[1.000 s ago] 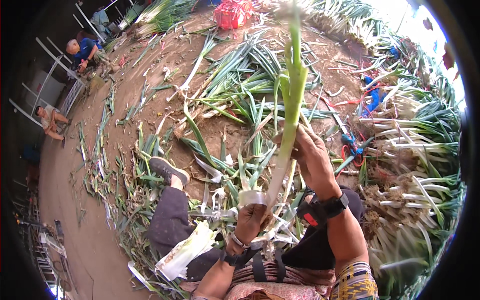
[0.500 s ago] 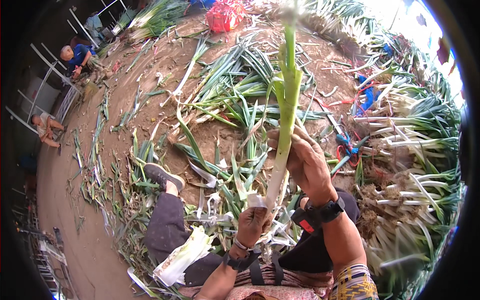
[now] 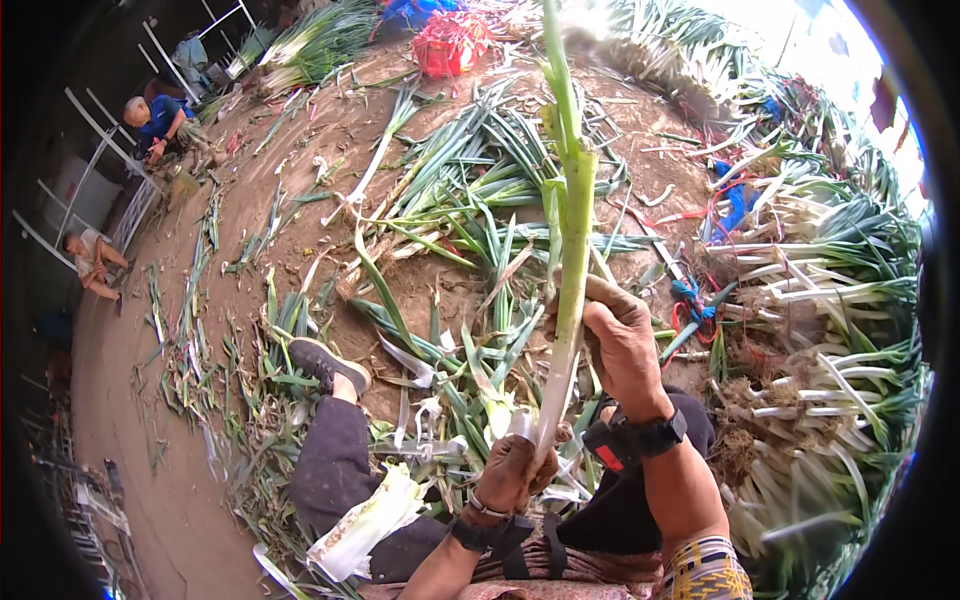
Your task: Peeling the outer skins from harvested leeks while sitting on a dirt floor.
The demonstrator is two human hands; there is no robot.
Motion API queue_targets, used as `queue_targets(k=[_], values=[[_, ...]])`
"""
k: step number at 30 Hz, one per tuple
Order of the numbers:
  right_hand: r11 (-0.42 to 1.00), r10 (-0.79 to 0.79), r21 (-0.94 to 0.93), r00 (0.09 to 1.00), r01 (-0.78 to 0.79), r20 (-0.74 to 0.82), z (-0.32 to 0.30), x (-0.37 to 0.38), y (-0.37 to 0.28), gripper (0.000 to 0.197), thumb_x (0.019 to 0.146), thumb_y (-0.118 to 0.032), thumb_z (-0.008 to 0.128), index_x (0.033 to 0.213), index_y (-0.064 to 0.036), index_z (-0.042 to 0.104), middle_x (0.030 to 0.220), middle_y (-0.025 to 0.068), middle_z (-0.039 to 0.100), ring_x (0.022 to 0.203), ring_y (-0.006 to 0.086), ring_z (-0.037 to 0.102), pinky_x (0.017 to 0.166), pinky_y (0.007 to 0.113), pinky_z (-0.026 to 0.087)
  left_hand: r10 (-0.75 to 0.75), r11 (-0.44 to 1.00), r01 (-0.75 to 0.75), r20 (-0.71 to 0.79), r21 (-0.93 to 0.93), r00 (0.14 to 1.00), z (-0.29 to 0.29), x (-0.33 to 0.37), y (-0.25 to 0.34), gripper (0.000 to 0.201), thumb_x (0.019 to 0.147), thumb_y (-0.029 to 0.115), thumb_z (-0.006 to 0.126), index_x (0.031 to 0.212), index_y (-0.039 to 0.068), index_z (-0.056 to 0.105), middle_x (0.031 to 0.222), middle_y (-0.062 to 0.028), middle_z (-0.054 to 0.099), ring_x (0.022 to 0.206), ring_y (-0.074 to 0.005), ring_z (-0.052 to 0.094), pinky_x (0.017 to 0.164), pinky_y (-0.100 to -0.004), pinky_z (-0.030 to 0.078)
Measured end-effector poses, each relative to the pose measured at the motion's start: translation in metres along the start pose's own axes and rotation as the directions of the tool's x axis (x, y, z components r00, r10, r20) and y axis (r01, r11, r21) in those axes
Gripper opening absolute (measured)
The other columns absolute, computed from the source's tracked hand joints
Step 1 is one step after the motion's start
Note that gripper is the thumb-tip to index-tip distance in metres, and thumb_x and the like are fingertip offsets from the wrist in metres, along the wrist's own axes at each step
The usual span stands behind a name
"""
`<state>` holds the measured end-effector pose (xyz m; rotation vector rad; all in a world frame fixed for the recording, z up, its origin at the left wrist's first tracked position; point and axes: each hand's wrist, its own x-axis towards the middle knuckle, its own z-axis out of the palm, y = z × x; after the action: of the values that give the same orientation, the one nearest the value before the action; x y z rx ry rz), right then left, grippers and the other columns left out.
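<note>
One leek: tip shifted left along the top edge; handling seems unfinished.
Left hand: closed round its base.
Right hand: curled loosely about its middle.

The leek shades from white to green; the sleeve is yellow-patterned.

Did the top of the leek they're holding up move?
Yes, left: the leek's top now looks closer to the red bundle.
</note>
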<state>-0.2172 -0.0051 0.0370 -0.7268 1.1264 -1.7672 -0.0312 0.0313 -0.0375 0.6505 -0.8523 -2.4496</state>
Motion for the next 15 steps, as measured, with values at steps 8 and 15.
queue_targets(k=[8, 15], values=[[0.472, 0.134, -0.741, 0.792, 0.478, 0.596, -0.008, -0.015, 0.029, 0.004, 0.078, -0.008, 0.055, 0.077, -0.0045, 0.056, 0.073, 0.0139, 0.055, 0.069, 0.0350, 0.056, 0.062, 0.043, 0.045, 0.128, 0.988, -0.100, -0.257, 0.119, 0.958, -0.021, 0.012, 0.038, 0.056, 0.090, 0.052, 0.042, 0.101, -0.001, 0.052, 0.055, -0.0012, 0.043, 0.040, -0.0081, 0.035, 0.036, -0.0212, 0.028], [0.018, 0.239, -0.940, 0.911, 0.341, 0.335, -0.037, -0.006, 0.027, 0.021, 0.078, -0.014, 0.059, 0.098, -0.0089, 0.060, 0.090, 0.0111, 0.062, 0.070, 0.0276, 0.060, 0.063, 0.039, 0.049, 0.417, 0.830, -0.237, -0.278, 0.505, 0.865, -0.043, 0.001, 0.071, 0.046, 0.093, 0.044, 0.044, 0.074, 0.003, 0.050, 0.056, -0.0005, 0.047, 0.043, -0.0065, 0.040, 0.039, -0.0207, 0.030]])
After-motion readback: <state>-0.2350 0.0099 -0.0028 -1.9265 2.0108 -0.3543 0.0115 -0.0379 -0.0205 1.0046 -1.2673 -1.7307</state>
